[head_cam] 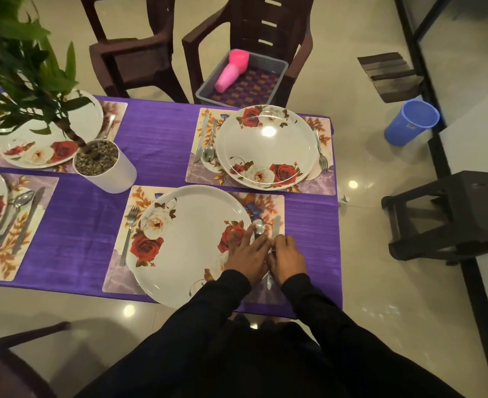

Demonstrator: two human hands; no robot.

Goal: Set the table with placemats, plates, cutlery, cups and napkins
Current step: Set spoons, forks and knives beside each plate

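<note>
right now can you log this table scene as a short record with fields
surface: purple tablecloth
nearest setting: round white rose-print plate on floral placemat, steel fork to its left
left hand: fingers straight, resting on plate edge
right hand: grip on steel knife beside steel spoon
cups: pink plastic cups in grey tub on chair
napkins: none visible
</note>
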